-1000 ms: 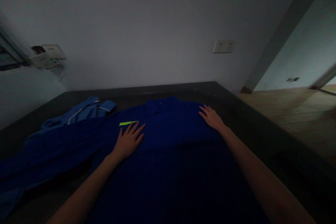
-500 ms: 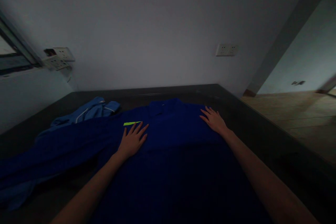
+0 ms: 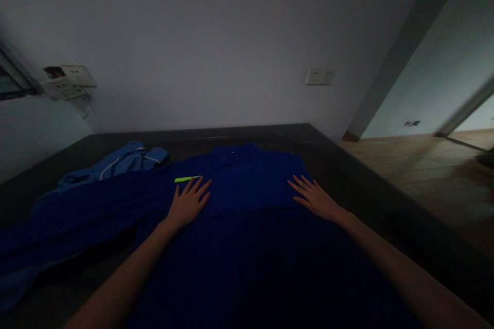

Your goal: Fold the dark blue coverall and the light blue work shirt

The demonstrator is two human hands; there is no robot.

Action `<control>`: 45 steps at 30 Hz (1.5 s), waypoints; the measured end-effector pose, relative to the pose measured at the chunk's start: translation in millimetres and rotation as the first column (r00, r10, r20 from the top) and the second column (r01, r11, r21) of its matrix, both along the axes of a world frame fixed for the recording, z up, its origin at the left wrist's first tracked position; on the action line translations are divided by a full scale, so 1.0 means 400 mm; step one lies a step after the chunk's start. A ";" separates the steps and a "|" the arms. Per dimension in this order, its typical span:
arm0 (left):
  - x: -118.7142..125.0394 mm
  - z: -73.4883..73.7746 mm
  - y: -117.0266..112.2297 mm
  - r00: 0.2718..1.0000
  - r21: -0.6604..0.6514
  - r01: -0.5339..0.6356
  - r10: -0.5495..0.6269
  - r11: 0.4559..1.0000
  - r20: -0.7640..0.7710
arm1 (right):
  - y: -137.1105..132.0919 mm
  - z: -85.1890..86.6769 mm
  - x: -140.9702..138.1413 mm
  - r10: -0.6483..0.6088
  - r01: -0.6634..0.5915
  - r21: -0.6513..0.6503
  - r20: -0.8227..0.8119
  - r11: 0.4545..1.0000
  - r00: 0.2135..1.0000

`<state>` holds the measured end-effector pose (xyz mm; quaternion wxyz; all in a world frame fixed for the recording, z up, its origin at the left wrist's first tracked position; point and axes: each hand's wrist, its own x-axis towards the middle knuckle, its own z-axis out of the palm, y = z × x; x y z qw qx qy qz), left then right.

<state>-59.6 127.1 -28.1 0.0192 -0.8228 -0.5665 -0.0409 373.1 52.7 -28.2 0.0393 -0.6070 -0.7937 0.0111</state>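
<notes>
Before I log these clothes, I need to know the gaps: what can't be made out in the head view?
In the head view:
- Dark blue collared cloth garment: lower part lost in shadow.
- Its long dark blue sleeve: end cut off by the left edge.
- Light blue cloth garment with white stripes: partly hidden by that sleeve.
- Bright yellow-green strip: partly covered by fingers of the left hand.
- Small white collar mark: too small to read.

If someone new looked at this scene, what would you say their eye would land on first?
Probably the yellow-green strip on the dark blue shirt, right at the left hand. Next, that hand and the right hand, both spread on the shirt, and the lighter blue cloth behind its sleeve on the left.
</notes>
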 end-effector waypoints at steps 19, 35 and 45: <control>-0.001 -0.002 0.000 1.000 0.001 0.004 -0.004 1.000 0.019 | 0.056 0.091 -0.254 0.182 -0.189 -0.026 -0.182 0.982 0.966; 0.004 0.011 -0.007 0.995 0.058 -0.012 0.006 0.998 0.100 | 0.055 0.042 -0.265 0.208 -0.219 -0.063 -0.146 0.974 0.967; -0.047 0.059 -0.025 0.968 0.086 0.049 -0.069 0.995 0.242 | 0.113 0.094 -0.481 0.341 -0.345 0.032 -0.266 0.938 0.902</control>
